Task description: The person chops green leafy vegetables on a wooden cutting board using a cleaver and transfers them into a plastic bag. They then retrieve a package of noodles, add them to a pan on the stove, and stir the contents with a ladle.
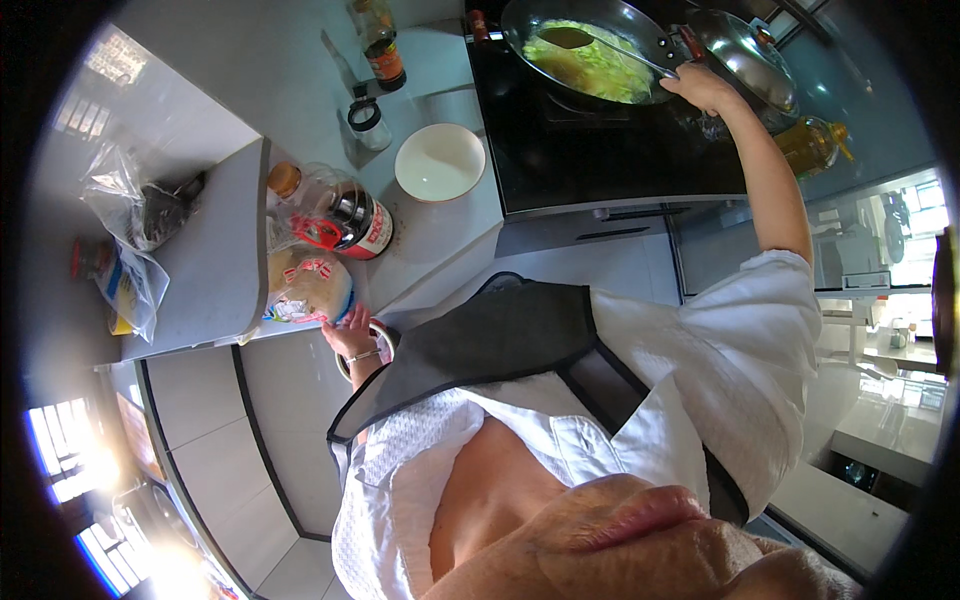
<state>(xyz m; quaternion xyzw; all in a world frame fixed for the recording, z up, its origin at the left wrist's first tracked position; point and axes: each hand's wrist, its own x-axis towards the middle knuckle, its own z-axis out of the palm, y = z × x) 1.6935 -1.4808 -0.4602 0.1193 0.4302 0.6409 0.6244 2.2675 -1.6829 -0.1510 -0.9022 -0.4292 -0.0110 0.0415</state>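
Note:
My right hand [701, 88] grips the handle of a metal ladle [566, 37], whose bowl rests over chopped green vegetables and yellowish liquid in a wok [517, 56]. At the left, my left hand [349, 335] is by the counter's front edge, thumb and fingers apart, close against a printed clear plastic bag [311, 289] of pale food. Whether it touches the bag is unclear. Below that hand a round rim [386, 341] is partly hidden by the apron. An empty white bowl [440, 163] sits on the counter left of the black cooktop [570, 161].
A large bottle of dark sauce [349, 217] lies tilted in view beside the bag. Behind the bowl are a seasoning jar [369, 124] and a smaller sauce bottle [384, 60]. Right of the wok are a domed metal lid [742, 56] and an oil bottle [810, 148]. Plastic bags [135, 199] occupy a left shelf.

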